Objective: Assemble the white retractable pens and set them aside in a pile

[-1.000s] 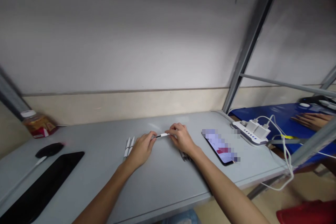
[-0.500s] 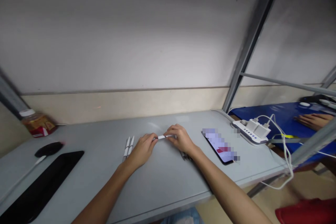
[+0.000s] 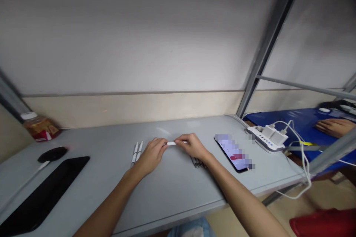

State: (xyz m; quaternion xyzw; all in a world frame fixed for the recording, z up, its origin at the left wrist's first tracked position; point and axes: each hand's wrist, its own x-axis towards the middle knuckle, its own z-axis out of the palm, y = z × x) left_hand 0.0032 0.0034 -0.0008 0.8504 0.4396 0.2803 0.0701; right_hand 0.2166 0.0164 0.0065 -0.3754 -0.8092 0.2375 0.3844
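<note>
Both hands meet above the middle of the desk on a slim white pen [image 3: 171,143], held level between them. My left hand [image 3: 151,154] pinches its left end, and my right hand [image 3: 192,145] pinches its right end; the fingers cover both ends. Two white pens [image 3: 138,150] with dark bands lie side by side next to my left wrist, partly hidden by it. Beside my right wrist lie several small dark, metallic-looking pieces [image 3: 198,162], mostly covered, whose kind I cannot make out.
A phone [image 3: 233,153] with a lit screen lies right of my right forearm, near a white power strip [image 3: 265,139] with cables. On the left are a black tablet-like slab [image 3: 47,196], a black mouse-shaped object [image 3: 52,154] and a bottle [image 3: 40,127]. Another person's hand [image 3: 335,127] rests on the blue table.
Both hands stay on the pen, which now lies more level. My right fingers have shifted slightly along it. The camera view has moved a little.
</note>
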